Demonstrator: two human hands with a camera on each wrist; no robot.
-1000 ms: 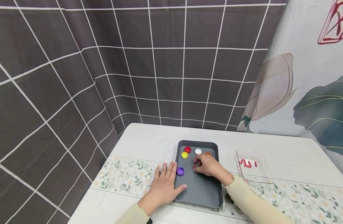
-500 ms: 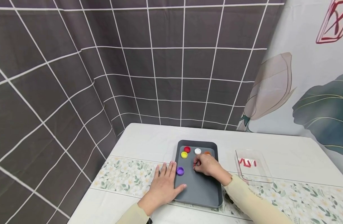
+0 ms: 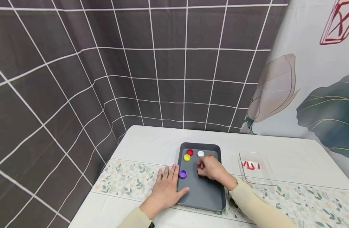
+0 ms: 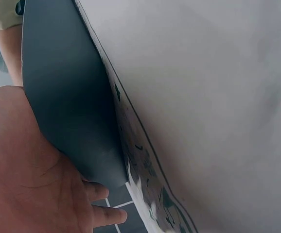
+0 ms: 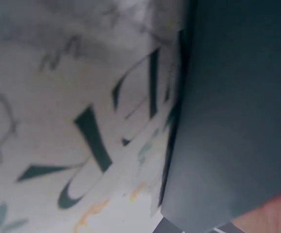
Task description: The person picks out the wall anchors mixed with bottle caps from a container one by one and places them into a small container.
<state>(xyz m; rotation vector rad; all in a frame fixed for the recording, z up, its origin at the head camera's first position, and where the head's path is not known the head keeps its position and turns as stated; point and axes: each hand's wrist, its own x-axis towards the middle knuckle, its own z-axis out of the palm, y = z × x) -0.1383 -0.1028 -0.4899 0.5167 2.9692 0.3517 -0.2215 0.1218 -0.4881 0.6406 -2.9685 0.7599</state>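
In the head view, a grey rectangular tray (image 3: 204,193) lies on the table. My left hand (image 3: 165,190) rests with straight fingers along its left edge, the thumb reaching over the rim. Over the tray's middle, my right hand (image 3: 212,167) pinches a small red stick (image 3: 198,165), mostly hidden by the fingers. Bottle caps lie in the tray: purple (image 3: 183,174), yellow (image 3: 187,157), red (image 3: 190,152) and white (image 3: 201,154). An orange cap (image 3: 210,155) is partly covered by the right hand. Both wrist views show mainly the tray's outer wall (image 4: 67,73).
Right of the tray stands a clear plastic box (image 3: 265,177) with several red sticks (image 3: 250,166) in it. A white cloth with a floral band (image 3: 128,175) covers the table. Dark checked curtain (image 3: 168,91) hangs behind and to the left.
The red stick, plainer between the right fingertips a second ago, is now mostly hidden by them. The right hand barely shifts; the left hand stays on the tray's edge.
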